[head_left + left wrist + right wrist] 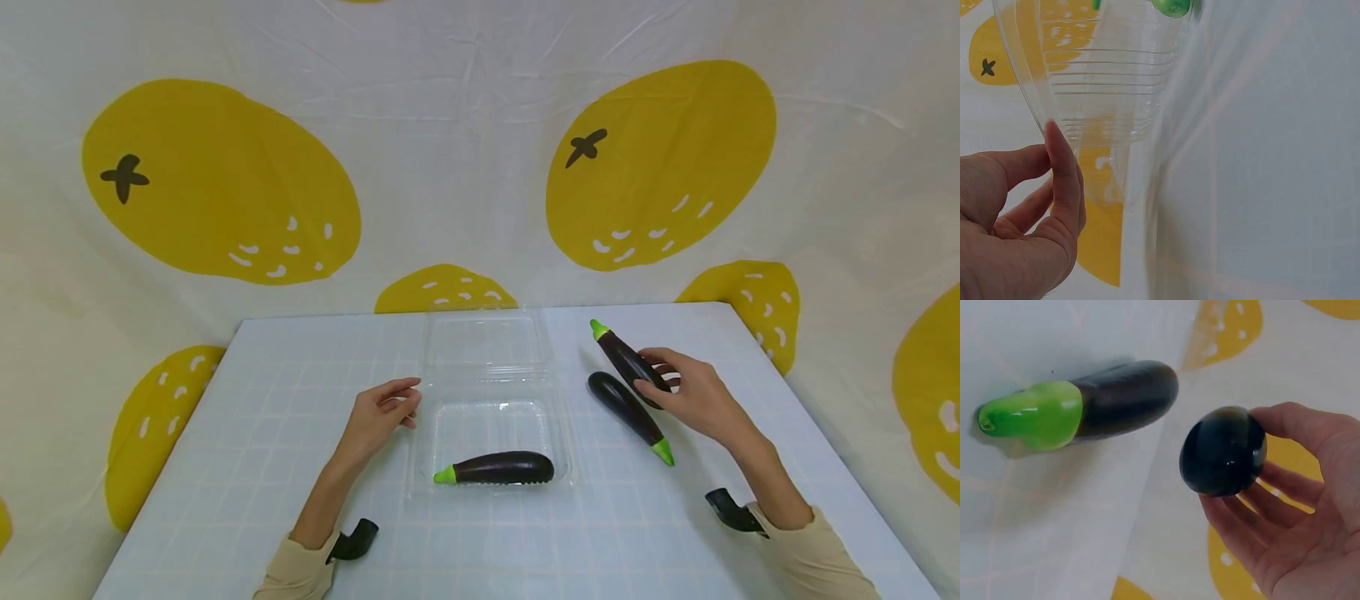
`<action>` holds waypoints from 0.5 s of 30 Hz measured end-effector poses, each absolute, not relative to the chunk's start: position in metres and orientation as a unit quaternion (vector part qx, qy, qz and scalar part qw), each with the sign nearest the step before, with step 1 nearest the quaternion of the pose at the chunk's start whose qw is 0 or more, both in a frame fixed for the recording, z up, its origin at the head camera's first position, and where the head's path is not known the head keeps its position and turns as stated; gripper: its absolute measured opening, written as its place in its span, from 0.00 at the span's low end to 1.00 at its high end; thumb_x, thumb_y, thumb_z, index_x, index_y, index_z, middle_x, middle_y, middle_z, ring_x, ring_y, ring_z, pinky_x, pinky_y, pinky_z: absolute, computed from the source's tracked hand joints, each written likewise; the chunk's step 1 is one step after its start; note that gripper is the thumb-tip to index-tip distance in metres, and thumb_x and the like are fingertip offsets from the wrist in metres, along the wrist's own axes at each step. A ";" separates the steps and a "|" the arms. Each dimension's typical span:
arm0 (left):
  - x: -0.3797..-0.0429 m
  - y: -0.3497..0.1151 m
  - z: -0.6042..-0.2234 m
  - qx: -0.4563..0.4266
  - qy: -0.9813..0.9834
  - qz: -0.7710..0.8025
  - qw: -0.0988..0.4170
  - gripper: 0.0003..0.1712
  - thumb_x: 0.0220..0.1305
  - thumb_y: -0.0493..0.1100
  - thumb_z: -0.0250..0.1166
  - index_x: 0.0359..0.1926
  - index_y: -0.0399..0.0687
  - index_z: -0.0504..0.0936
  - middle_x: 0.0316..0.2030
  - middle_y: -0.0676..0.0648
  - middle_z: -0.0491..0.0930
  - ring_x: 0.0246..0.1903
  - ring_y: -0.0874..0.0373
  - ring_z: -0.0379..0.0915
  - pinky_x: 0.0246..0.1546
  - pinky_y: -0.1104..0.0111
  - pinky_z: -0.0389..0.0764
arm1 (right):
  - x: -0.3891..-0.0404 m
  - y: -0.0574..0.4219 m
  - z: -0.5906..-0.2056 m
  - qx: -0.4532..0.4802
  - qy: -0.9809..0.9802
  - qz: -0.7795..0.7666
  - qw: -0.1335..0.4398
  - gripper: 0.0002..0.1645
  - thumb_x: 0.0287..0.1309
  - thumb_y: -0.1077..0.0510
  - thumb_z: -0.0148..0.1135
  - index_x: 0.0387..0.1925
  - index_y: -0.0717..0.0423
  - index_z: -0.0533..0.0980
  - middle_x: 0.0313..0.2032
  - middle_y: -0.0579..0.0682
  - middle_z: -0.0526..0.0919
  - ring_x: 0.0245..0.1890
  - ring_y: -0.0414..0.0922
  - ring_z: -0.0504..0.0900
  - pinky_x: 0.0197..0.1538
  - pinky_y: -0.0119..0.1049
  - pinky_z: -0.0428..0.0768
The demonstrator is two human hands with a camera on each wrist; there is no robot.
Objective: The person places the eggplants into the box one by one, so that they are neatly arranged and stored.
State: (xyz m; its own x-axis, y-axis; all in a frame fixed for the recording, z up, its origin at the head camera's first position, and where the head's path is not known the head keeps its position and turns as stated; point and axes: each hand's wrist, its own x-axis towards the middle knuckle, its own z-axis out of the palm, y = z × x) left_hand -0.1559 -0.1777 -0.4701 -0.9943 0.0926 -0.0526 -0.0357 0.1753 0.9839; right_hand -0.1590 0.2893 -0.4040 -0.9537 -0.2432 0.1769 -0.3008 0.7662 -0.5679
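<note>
My right hand grips a dark eggplant by its rounded end, its green stem pointing away to the far left. In the right wrist view only that blunt end shows, between thumb and fingers. A second eggplant lies on the table just beside it, green stem toward me. A clear plastic container sits with its lid folded back. Inside its near side rests another eggplant, stem to the left. My left hand pinches the container's left rim near the hinge, fingertips partly hidden.
A white table with a faint grid holds everything. Behind it hangs a white cloth printed with yellow fruit. Black wrist mounts stick out from both sleeves.
</note>
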 end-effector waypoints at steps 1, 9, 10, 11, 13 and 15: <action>-0.156 -0.178 -0.470 0.019 0.764 0.642 0.050 0.23 0.71 0.38 0.68 0.63 0.31 0.79 0.46 0.31 0.80 0.28 0.57 0.81 0.36 0.72 0.86 | -0.158 0.288 -0.402 0.147 -0.938 0.311 0.047 0.30 0.63 0.59 0.72 0.62 0.68 0.74 0.53 0.66 0.82 0.49 0.59 0.82 0.52 0.58 0.83; -0.156 -0.178 -0.470 0.016 0.767 0.640 0.052 0.24 0.71 0.39 0.68 0.63 0.32 0.78 0.47 0.32 0.80 0.29 0.57 0.81 0.36 0.73 0.86 | -0.155 0.274 -0.393 0.167 -0.932 0.318 0.048 0.29 0.62 0.61 0.72 0.62 0.65 0.75 0.54 0.63 0.83 0.50 0.57 0.82 0.52 0.57 0.83; -0.156 -0.178 -0.470 0.014 0.767 0.639 0.052 0.24 0.71 0.40 0.68 0.63 0.32 0.78 0.47 0.32 0.81 0.29 0.57 0.81 0.36 0.73 0.86 | -0.155 0.273 -0.392 0.170 -0.931 0.319 0.047 0.29 0.62 0.61 0.72 0.62 0.65 0.75 0.54 0.63 0.83 0.50 0.57 0.82 0.53 0.57 0.83; -0.156 -0.178 -0.470 0.013 0.767 0.639 0.052 0.24 0.71 0.40 0.68 0.63 0.33 0.79 0.47 0.32 0.81 0.29 0.57 0.81 0.36 0.73 0.86 | -0.155 0.271 -0.391 0.172 -0.931 0.320 0.046 0.29 0.62 0.61 0.72 0.63 0.65 0.75 0.54 0.62 0.83 0.50 0.57 0.82 0.53 0.57 0.83; -0.155 -0.178 -0.469 0.011 0.768 0.638 0.052 0.24 0.71 0.40 0.68 0.63 0.33 0.79 0.47 0.32 0.81 0.29 0.56 0.81 0.36 0.73 0.85 | -0.155 0.268 -0.390 0.178 -0.929 0.321 0.047 0.29 0.62 0.62 0.73 0.63 0.65 0.75 0.54 0.62 0.83 0.50 0.56 0.82 0.52 0.57 0.83; -0.155 -0.178 -0.469 0.009 0.769 0.638 0.052 0.24 0.71 0.40 0.68 0.63 0.33 0.79 0.47 0.33 0.81 0.29 0.56 0.81 0.36 0.73 0.85 | -0.155 0.265 -0.390 0.183 -0.928 0.322 0.046 0.29 0.62 0.62 0.73 0.63 0.64 0.75 0.54 0.61 0.83 0.50 0.56 0.82 0.52 0.56 0.83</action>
